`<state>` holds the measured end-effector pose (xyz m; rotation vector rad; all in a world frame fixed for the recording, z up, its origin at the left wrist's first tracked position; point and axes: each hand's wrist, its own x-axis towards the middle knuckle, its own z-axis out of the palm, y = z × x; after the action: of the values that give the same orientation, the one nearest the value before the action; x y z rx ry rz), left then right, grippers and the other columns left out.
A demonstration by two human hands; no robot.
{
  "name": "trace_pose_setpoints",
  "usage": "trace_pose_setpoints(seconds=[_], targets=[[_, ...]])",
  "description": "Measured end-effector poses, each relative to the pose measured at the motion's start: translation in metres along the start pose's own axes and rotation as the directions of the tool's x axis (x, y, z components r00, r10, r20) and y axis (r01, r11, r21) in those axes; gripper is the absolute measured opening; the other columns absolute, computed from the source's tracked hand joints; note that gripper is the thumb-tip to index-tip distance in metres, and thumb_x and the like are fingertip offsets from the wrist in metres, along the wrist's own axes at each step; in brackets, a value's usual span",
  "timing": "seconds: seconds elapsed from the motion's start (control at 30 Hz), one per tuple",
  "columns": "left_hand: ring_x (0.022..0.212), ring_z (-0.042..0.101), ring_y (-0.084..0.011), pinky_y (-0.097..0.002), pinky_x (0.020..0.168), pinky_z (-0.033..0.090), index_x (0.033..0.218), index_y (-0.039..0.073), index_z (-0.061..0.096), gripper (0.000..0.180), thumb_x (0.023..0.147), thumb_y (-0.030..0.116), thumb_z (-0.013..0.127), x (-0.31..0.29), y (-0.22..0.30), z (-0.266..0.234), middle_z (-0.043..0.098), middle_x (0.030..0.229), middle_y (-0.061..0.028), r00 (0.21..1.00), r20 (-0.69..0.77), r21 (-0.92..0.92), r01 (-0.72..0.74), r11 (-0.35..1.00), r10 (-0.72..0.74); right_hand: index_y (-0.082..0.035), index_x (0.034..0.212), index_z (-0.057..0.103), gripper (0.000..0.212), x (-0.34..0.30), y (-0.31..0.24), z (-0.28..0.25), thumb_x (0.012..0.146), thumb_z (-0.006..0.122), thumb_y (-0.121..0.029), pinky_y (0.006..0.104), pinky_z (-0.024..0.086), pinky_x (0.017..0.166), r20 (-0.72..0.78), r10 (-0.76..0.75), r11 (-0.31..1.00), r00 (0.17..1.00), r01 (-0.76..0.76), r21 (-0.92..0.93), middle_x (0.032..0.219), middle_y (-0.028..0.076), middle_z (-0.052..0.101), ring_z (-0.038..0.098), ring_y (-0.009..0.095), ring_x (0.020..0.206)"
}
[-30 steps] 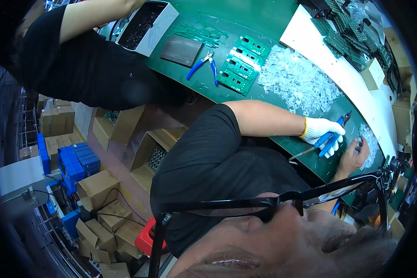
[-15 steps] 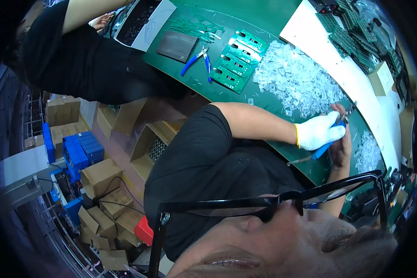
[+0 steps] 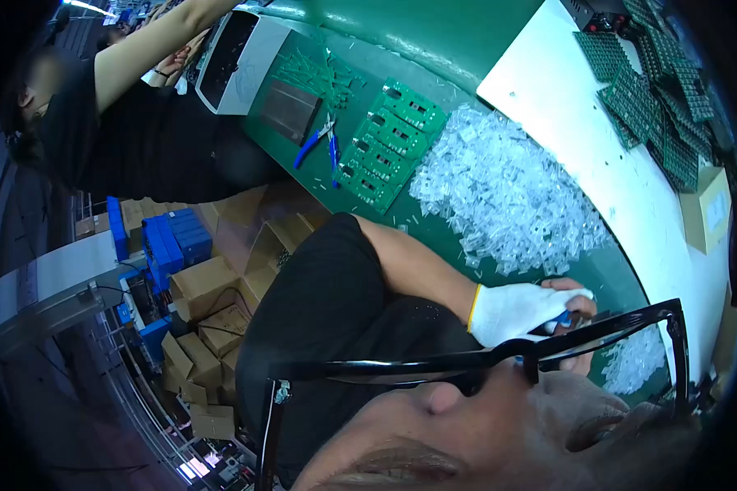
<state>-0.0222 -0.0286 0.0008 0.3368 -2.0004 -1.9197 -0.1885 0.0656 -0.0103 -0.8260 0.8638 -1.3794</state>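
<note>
My left hand (image 3: 512,315), in a white knit glove with a yellow cuff edge, is closed around a blue-handled tool (image 3: 560,320). Only a bit of the tool's blue shows. The bare fingers of my right hand (image 3: 582,306) curl against the gloved fingertips. The glasses frame crosses in front of this hand, and what it grips cannot be made out. Just beyond both hands spreads a large heap of small clear plastic pieces (image 3: 508,192). A smaller pile of clear pieces (image 3: 635,360) lies to the right of my right hand.
Green circuit boards (image 3: 389,143), blue-handled nippers (image 3: 318,150) and a dark block (image 3: 291,111) lie farther left on the green table (image 3: 434,61). Dark green boards (image 3: 647,106) are stacked at far right. Another person (image 3: 147,123) sits at left by a box (image 3: 258,61). Cardboard boxes (image 3: 196,360) crowd the floor.
The view has shifted, and both hands appear lower, partly behind the glasses frame. The metal jaws and long blue handle seen before are now hidden.
</note>
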Motion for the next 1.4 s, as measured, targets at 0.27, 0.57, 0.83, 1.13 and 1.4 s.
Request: trace_pose_setpoints(seconds=[0.27,0.57,0.83,1.13,1.4], targets=[[0.097,0.068,-0.0390,-0.0445,0.083,0.056,0.132,0.005,0.052,0.051,0.092,0.030,0.072,0.006,-0.004,-0.001,0.062,0.113,-0.0173,0.995,0.030,-0.047,0.093,0.995,-0.091,-0.012,0.142,0.047,0.090,0.012,-0.010,0.015,0.075,0.087,-0.056,0.0533,0.047,0.107,0.052,-0.100,0.994,0.994,0.103,-0.049,0.138,0.029,0.051,0.057,0.041,0.127],[0.092,0.069,-0.0350,-0.0434,0.082,0.056,0.130,0.004,0.055,0.046,0.093,0.026,0.070,-0.004,0.012,0.005,0.066,0.106,-0.0163,0.984,-0.176,0.075,-0.015,0.997,0.028,-0.008,0.148,0.050,0.089,-0.001,-0.013,0.013,0.075,0.085,-0.045,0.0520,0.045,0.113,-0.049,0.073,0.996,0.996,-0.070,0.056,0.145,0.026,0.050,0.056,0.040,0.133],[0.099,0.069,-0.0381,-0.0463,0.088,0.054,0.131,0.001,0.054,0.050,0.094,0.031,0.070,-0.002,0.015,0.015,0.067,0.108,-0.0200,0.991,-0.131,0.227,0.024,0.974,0.006,0.000,0.142,0.053,0.076,-0.005,-0.007,-0.002,0.079,0.072,-0.039,0.0531,0.042,0.118,0.013,-0.018,0.980,1.000,0.015,0.197,0.147,0.028,0.051,0.054,0.042,0.137],[0.103,0.074,-0.0331,-0.0410,0.094,0.057,0.142,0.000,0.058,0.064,0.095,0.043,0.064,0.016,0.067,-0.014,0.075,0.110,-0.0208,0.934,0.144,0.655,0.158,0.739,-0.327,0.002,0.131,0.056,0.059,-0.003,0.003,-0.030,0.086,0.065,-0.036,0.0516,0.035,0.123,0.067,-0.081,0.907,0.994,0.046,0.418,0.147,0.027,0.052,0.049,0.041,0.142],[0.122,0.068,-0.0337,-0.0407,0.106,0.053,0.142,0.000,0.060,0.071,0.091,0.049,0.070,-0.056,0.123,-0.139,0.070,0.132,-0.0216,0.824,-0.557,0.764,0.556,0.327,-0.098,0.005,0.136,0.056,0.054,0.000,0.008,-0.039,0.094,0.062,-0.029,0.0453,0.053,0.101,-0.037,-0.072,0.824,0.997,0.080,0.561,0.138,0.024,0.059,0.066,0.034,0.115]])
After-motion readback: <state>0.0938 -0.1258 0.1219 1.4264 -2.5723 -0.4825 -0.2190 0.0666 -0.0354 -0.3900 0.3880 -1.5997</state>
